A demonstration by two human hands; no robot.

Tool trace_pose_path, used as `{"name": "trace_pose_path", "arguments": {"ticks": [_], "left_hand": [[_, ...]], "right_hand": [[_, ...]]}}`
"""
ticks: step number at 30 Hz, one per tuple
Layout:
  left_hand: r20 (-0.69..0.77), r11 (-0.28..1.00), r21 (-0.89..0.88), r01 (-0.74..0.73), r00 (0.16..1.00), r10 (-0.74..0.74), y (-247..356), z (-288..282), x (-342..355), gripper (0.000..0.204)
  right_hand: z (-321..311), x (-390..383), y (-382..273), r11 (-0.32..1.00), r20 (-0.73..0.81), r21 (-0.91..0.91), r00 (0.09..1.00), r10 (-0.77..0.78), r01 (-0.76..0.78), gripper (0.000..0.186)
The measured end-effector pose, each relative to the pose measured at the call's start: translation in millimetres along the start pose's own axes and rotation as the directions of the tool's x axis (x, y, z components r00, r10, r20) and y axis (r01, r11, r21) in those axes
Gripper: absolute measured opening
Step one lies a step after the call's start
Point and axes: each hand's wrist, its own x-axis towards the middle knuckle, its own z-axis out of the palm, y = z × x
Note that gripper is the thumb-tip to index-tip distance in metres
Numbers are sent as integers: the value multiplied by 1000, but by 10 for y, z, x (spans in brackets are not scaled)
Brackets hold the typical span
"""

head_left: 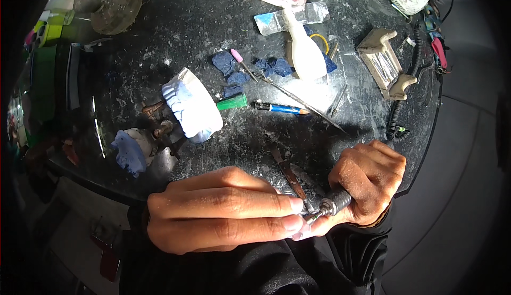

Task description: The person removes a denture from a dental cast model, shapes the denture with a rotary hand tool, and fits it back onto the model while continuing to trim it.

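My left hand (223, 210) grasps a small pale pink piece (303, 232) at its fingertips, at five o'clock in my view. My right hand (370, 180) is curled around a black handpiece (335, 201), its narrow end pointing at the piece (whether they touch, I cannot tell). Counting from the piece, a blue pencil (281, 108) and, beyond it, a white bottle (310, 55) lie near twelve o'clock, a cream cradle (368, 50) at one.
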Motion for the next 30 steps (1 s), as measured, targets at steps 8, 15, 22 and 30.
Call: {"name": "trace_pose_path", "arguments": {"ticks": [8, 15, 22, 30], "left_hand": [[-27, 999, 36, -8, 1000, 9, -29, -6, 11, 24], [-112, 996, 85, 15, 994, -5, 24, -15, -45, 28], [-184, 945, 301, 127, 980, -73, 131, 104, -67, 37], [-315, 810, 578, 95, 942, 114, 462, -187, -400, 81]], "right_hand": [[-5, 66, 15, 1000, 8, 14, 1000, 1, -1, 64], [-120, 70, 135, 996, -68, 23, 994, 86, -85, 62], [-136, 32, -109, 976, -4, 210, 999, -50, 50, 39], [-55, 17, -210, 988, -199, 153, 980, 16, 14, 11]]}}
